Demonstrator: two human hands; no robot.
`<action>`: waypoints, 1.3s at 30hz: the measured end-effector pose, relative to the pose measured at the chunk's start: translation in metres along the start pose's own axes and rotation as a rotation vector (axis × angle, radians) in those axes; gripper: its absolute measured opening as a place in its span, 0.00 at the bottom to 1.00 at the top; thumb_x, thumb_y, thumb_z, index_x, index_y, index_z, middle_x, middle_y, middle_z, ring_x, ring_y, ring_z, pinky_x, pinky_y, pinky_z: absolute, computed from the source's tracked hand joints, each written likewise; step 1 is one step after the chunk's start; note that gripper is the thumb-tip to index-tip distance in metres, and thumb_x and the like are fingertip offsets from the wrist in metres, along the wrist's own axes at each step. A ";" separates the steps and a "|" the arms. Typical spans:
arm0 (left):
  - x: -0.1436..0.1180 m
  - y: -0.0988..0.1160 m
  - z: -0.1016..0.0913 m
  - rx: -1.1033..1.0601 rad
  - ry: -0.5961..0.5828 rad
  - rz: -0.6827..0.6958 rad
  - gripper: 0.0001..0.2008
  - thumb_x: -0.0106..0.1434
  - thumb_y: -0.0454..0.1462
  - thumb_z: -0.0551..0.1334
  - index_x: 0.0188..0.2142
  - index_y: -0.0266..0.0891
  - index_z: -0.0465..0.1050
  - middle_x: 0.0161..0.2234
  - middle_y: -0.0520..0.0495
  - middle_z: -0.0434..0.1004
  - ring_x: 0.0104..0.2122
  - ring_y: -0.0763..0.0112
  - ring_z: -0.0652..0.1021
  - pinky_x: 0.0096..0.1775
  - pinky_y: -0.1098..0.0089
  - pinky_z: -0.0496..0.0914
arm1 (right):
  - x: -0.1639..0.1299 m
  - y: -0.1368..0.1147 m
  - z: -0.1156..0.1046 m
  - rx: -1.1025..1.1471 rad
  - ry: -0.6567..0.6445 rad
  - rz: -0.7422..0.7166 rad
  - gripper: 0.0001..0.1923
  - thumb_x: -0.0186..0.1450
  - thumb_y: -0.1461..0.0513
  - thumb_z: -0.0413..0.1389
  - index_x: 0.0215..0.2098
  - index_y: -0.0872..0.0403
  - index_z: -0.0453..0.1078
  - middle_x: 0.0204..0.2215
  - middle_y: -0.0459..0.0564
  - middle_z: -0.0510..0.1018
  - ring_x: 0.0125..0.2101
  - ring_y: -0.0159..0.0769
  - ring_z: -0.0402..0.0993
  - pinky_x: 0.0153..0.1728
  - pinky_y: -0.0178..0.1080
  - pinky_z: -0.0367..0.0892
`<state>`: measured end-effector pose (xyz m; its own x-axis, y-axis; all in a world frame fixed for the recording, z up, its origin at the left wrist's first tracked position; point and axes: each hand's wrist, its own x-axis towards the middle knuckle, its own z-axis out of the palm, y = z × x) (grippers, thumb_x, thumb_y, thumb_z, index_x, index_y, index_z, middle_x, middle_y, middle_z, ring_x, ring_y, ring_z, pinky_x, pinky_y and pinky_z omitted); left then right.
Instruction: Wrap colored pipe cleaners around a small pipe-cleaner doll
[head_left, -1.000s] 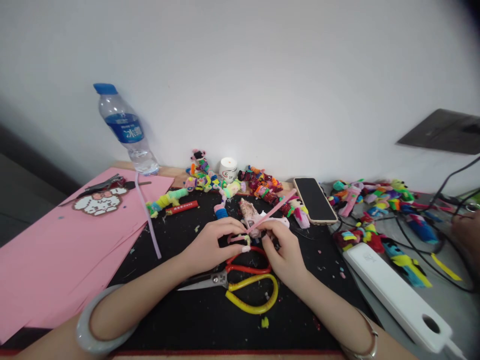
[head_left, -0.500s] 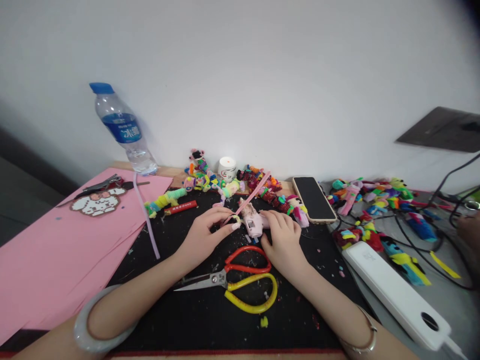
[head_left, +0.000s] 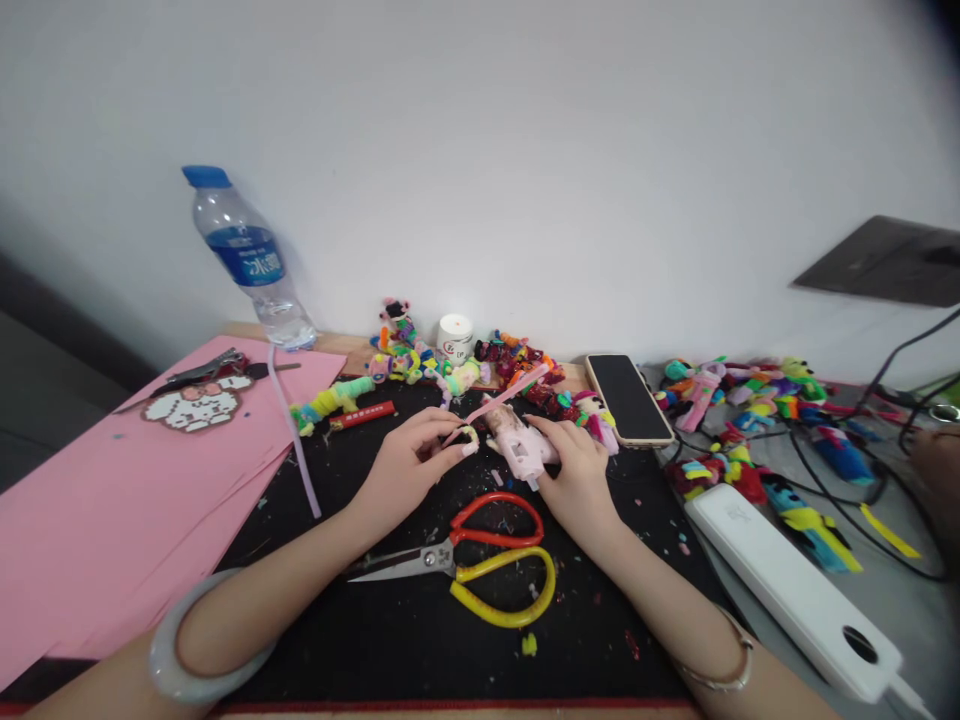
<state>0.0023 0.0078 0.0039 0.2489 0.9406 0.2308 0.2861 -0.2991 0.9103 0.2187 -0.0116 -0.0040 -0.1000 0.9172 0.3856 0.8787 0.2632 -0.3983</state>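
Note:
My left hand [head_left: 414,462] pinches a small curled pale-yellow fuzzy piece [head_left: 470,437] and a pink pipe cleaner [head_left: 511,393] that slants up to the right. Fingers of my right hand [head_left: 574,465] are wrapped round a pale pink glue gun [head_left: 520,450], its brown-stained nozzle end pointing up and left towards the left hand. A small gap separates the gun from the yellow piece. Just below both hands lie scissors [head_left: 442,558] with one red and one yellow handle, blades to the left.
Pipe-cleaner figures [head_left: 405,350] line the wall around a white tub [head_left: 454,338]. A phone [head_left: 628,400], white power strip [head_left: 795,590] and cables are on the right. Pink sheets [head_left: 127,500], a water bottle [head_left: 251,260] and a lilac pipe cleaner [head_left: 295,440] are left. Someone's hand [head_left: 937,460] shows at the right edge.
The glue gun has tilted and swung slightly, its rear end now further right. The pink pipe cleaner leans lower to the right. My left hand has barely moved.

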 end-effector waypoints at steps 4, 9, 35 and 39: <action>0.001 -0.005 0.002 -0.076 0.025 -0.079 0.11 0.55 0.40 0.63 0.36 0.36 0.74 0.42 0.44 0.70 0.22 0.79 0.70 0.24 0.72 0.69 | 0.002 0.003 -0.001 0.193 -0.005 0.004 0.15 0.58 0.65 0.55 0.44 0.52 0.70 0.37 0.51 0.75 0.38 0.41 0.71 0.38 0.40 0.60; 0.001 -0.005 0.002 -0.052 0.067 -0.073 0.11 0.54 0.38 0.64 0.36 0.36 0.73 0.42 0.45 0.70 0.21 0.80 0.72 0.25 0.72 0.70 | 0.000 0.000 -0.002 0.322 -0.015 -0.002 0.08 0.58 0.65 0.57 0.37 0.53 0.71 0.33 0.50 0.76 0.34 0.38 0.72 0.33 0.37 0.62; 0.002 -0.001 0.001 0.057 0.138 -0.001 0.11 0.54 0.34 0.62 0.38 0.37 0.73 0.40 0.46 0.72 0.24 0.78 0.70 0.28 0.73 0.69 | 0.002 -0.007 -0.003 0.506 -0.053 0.007 0.07 0.57 0.62 0.58 0.24 0.54 0.66 0.22 0.46 0.72 0.23 0.33 0.67 0.22 0.33 0.59; 0.002 -0.001 0.000 0.049 0.123 -0.016 0.11 0.53 0.33 0.62 0.39 0.37 0.73 0.41 0.46 0.72 0.26 0.77 0.71 0.29 0.72 0.70 | 0.002 -0.007 -0.003 0.523 -0.044 0.014 0.06 0.56 0.62 0.58 0.24 0.55 0.67 0.22 0.46 0.72 0.22 0.33 0.67 0.23 0.33 0.60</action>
<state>0.0030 0.0096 0.0034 0.1293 0.9571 0.2593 0.3346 -0.2883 0.8972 0.2135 -0.0128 0.0022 -0.1193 0.9306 0.3461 0.5308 0.3544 -0.7698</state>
